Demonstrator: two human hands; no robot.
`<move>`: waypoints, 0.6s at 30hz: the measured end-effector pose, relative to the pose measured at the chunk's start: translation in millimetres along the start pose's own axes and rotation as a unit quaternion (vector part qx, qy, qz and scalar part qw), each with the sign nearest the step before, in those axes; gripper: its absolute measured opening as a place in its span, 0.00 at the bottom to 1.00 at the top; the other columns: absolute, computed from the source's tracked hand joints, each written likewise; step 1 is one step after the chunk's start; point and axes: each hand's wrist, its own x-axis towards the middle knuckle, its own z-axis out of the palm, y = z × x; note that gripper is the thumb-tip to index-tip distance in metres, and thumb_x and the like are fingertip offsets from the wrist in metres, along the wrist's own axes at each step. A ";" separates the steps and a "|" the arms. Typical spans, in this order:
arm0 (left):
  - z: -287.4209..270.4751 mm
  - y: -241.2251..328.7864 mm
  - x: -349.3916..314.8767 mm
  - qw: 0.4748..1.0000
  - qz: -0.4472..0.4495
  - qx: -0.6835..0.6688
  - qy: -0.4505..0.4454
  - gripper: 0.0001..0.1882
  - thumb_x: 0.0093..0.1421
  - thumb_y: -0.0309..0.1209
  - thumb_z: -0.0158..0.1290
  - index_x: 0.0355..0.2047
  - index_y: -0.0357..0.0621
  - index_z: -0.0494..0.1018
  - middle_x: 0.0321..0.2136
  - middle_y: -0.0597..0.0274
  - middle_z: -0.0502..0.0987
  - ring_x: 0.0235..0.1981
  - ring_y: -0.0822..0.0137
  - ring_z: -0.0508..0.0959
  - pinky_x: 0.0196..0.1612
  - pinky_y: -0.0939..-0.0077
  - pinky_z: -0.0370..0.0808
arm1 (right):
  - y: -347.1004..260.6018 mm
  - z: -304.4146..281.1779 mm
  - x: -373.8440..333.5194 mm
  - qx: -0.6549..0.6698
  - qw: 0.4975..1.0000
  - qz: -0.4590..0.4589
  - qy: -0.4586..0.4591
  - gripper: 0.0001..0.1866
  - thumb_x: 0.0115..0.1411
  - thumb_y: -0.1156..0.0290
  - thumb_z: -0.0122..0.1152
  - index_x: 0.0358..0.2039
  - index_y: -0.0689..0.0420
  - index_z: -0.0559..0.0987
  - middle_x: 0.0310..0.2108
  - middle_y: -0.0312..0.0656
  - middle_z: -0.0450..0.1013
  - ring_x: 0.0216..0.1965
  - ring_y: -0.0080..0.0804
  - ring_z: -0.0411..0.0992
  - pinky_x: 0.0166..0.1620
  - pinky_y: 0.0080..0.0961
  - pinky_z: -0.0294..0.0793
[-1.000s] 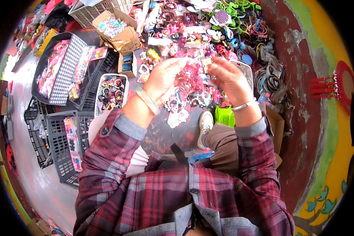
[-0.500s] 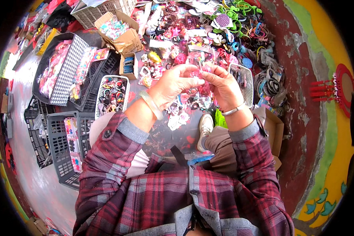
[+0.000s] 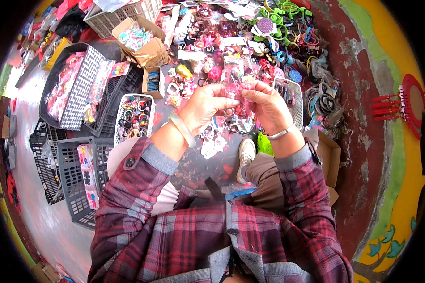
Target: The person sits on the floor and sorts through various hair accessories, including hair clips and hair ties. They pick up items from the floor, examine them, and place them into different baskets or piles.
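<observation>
Over the heap of hair accessories, a small clear plastic bag (image 3: 233, 81) hangs between my two hands. Pinkish bits show in or behind it; its contents are too small to make out. My left hand (image 3: 204, 104), with a pale bangle at the wrist, pinches the bag's left side between thumb and fingers. On the other side my right hand (image 3: 268, 104), wearing a silver bracelet, grips the bag with thumb and forefinger. White flower-like pieces (image 3: 213, 145) lie on the dark surface below my left hand.
A white basket of hair ties (image 3: 152, 115) stands left of my left hand, and another white basket (image 3: 298, 106) right of my right hand. Green headbands (image 3: 288, 21) are piled at the far right. A grey crate (image 3: 75, 181) and an opened cardboard box (image 3: 156, 55) stand to the left.
My hands have drawn slightly apart and a little lower. More of the clear bag now shows between them.
</observation>
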 end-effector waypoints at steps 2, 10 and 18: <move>2.0 2.9 -1.0 1.000 -0.005 0.019 -0.003 0.16 0.53 0.24 0.54 0.42 0.38 0.68 0.35 0.62 0.74 0.34 0.72 0.75 0.36 0.80 0.73 | 2.7 -2.8 1.1 -0.012 1.000 -0.012 0.007 0.04 0.49 0.77 0.60 0.26 0.55 0.76 0.25 0.29 0.73 0.24 0.14 0.66 0.28 0.11 0.62; 0.3 9.5 1.2 0.993 0.104 0.045 0.017 0.16 0.57 0.32 0.52 0.43 0.38 0.70 0.38 0.62 0.74 0.38 0.73 0.73 0.38 0.82 0.70 | 0.6 7.5 -5.2 -0.031 0.999 -0.008 -0.041 0.06 0.52 0.77 0.57 0.31 0.56 0.77 0.27 0.29 0.72 0.27 0.13 0.66 0.32 0.10 0.62; -3.3 14.8 -2.8 0.996 0.064 -0.051 0.036 0.17 0.62 0.39 0.44 0.39 0.37 0.72 0.38 0.60 0.75 0.39 0.71 0.73 0.39 0.77 0.70 | -0.9 8.2 -5.8 -0.016 1.000 0.011 -0.013 0.07 0.54 0.74 0.56 0.35 0.54 0.77 0.30 0.28 0.73 0.30 0.14 0.68 0.35 0.12 0.65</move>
